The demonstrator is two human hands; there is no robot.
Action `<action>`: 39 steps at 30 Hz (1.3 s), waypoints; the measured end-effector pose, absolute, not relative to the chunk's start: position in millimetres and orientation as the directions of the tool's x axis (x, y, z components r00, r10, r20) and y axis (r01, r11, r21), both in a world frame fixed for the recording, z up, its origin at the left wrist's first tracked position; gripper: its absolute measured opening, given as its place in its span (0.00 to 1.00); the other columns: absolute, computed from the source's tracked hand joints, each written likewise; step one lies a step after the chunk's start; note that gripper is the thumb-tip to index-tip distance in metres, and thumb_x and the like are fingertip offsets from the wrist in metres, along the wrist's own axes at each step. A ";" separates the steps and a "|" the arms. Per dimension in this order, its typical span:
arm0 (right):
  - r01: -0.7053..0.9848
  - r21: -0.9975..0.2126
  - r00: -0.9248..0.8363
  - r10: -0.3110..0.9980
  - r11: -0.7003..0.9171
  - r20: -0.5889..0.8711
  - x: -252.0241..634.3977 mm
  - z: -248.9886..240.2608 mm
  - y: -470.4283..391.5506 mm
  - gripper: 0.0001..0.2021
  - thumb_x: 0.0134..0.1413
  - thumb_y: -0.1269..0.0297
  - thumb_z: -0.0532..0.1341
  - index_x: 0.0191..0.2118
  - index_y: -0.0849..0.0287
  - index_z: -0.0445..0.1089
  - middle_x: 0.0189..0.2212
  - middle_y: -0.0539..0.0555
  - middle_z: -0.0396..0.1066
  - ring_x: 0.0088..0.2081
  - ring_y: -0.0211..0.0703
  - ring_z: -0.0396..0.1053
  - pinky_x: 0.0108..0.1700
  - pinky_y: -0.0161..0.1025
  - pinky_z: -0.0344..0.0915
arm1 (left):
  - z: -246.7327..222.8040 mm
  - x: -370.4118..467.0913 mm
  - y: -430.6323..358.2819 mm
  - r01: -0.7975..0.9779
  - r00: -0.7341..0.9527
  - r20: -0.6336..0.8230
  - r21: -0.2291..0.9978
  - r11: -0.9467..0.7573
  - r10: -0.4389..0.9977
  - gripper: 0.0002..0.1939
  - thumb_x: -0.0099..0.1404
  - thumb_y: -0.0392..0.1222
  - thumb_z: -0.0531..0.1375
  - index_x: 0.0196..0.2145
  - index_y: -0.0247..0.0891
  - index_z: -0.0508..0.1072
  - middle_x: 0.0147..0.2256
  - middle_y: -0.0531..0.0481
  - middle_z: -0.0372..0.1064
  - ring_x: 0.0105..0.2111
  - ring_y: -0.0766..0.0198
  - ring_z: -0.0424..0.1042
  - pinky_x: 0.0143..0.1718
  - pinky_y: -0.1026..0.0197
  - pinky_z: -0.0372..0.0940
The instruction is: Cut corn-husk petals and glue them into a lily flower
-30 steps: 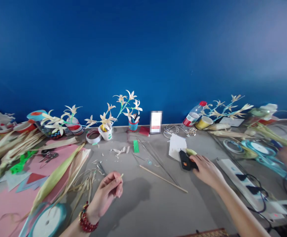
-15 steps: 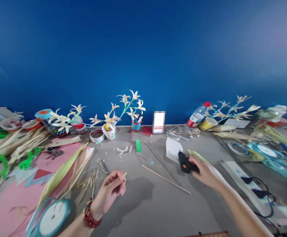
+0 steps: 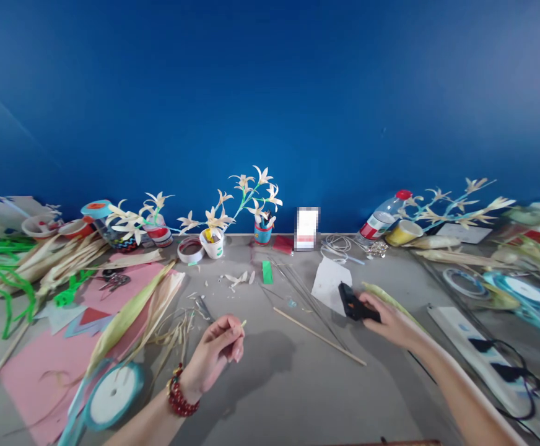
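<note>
My left hand (image 3: 223, 342), with a red bead bracelet at the wrist, pinches a small pale greenish piece (image 3: 244, 323) between thumb and fingertips over the grey table. To the right, my right hand (image 3: 381, 314) is closed around a black glue gun (image 3: 354, 303), whose front end lies over the edge of a white paper (image 3: 329, 282). A thin wooden stick (image 3: 319, 336) rests on the table between the two hands. Just beyond my left hand are scissors (image 3: 202, 307) and a bundle of dry husk strips (image 3: 172, 337).
Husk flowers stand in a white cup (image 3: 214, 248) and a blue-red cup (image 3: 263, 234) along the wall. A white power strip (image 3: 469, 353) lies right. Pink paper (image 3: 33, 384), a ribbon spool (image 3: 113, 394) and husks (image 3: 126, 316) cover the left side.
The whole view has shifted, so table items appear farther right. The glue gun in my right hand has tilted slightly and now overlaps the white paper's edge. My left hand keeps its pinch.
</note>
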State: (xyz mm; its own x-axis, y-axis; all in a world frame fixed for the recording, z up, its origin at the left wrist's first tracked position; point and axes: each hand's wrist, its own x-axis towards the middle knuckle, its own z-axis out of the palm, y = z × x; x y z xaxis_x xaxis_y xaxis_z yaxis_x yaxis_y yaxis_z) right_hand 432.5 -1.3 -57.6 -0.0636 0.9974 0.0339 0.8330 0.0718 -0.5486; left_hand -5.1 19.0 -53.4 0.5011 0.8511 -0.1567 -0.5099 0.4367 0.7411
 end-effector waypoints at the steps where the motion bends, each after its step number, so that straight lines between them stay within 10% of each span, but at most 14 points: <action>1: 0.794 -0.605 -0.023 0.998 0.055 0.061 433.5 -56.1 -0.5 0.16 0.47 0.61 0.60 0.44 0.56 0.67 0.43 0.60 0.75 0.41 0.53 0.74 0.41 0.44 0.70 | -53.3 -5.1 19.0 -0.508 0.501 -0.158 0.743 0.436 0.851 0.06 0.65 0.40 0.61 0.31 0.36 0.69 0.18 0.56 0.62 0.19 0.72 0.59 0.24 0.65 0.51; 6: 0.545 -0.838 0.308 0.931 -0.006 0.194 415.1 -28.5 -7.5 0.11 0.53 0.58 0.57 0.40 0.57 0.68 0.17 0.47 0.64 0.21 0.43 0.63 0.26 0.39 0.63 | -52.8 -2.8 18.5 -0.466 0.469 -0.182 0.781 0.417 0.865 0.09 0.63 0.42 0.62 0.30 0.36 0.68 0.18 0.57 0.62 0.18 0.72 0.59 0.24 0.66 0.52; 10: 0.374 -0.925 0.258 0.951 0.063 0.170 357.5 -1.7 -34.6 0.11 0.59 0.56 0.56 0.37 0.58 0.68 0.18 0.48 0.63 0.20 0.41 0.60 0.26 0.38 0.61 | -49.6 1.2 16.6 -0.344 0.406 -0.200 0.871 0.352 0.892 0.12 0.61 0.46 0.63 0.28 0.36 0.67 0.17 0.56 0.63 0.17 0.72 0.58 0.21 0.67 0.52; 20: 0.576 -0.723 -0.239 0.924 0.381 0.297 214.1 -23.5 -72.8 0.11 0.57 0.67 0.58 0.45 0.53 0.62 0.28 0.51 0.73 0.25 0.42 0.70 0.27 0.35 0.67 | -36.3 -1.5 8.6 0.060 0.319 0.058 0.995 -0.081 0.946 0.12 0.67 0.43 0.55 0.27 0.36 0.68 0.19 0.54 0.64 0.21 0.70 0.60 0.26 0.66 0.57; 39: 0.658 -0.625 -0.285 0.907 0.421 0.311 202.6 -33.1 -66.8 0.10 0.58 0.66 0.57 0.46 0.55 0.60 0.29 0.52 0.72 0.26 0.45 0.71 0.28 0.38 0.67 | -36.0 -9.8 10.4 0.348 0.342 0.456 0.751 -0.561 0.822 0.07 0.64 0.33 0.55 0.30 0.41 0.69 0.21 0.52 0.65 0.25 0.63 0.64 0.44 0.54 0.62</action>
State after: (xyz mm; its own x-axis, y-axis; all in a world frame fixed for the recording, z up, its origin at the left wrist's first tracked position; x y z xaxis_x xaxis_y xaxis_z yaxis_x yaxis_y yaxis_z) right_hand 202.6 -66.8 -33.1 -0.2846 0.9066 0.3114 0.6576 0.4210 -0.6248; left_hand -9.8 10.4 -36.0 0.3421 0.8217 0.4558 0.3481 -0.5613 0.7508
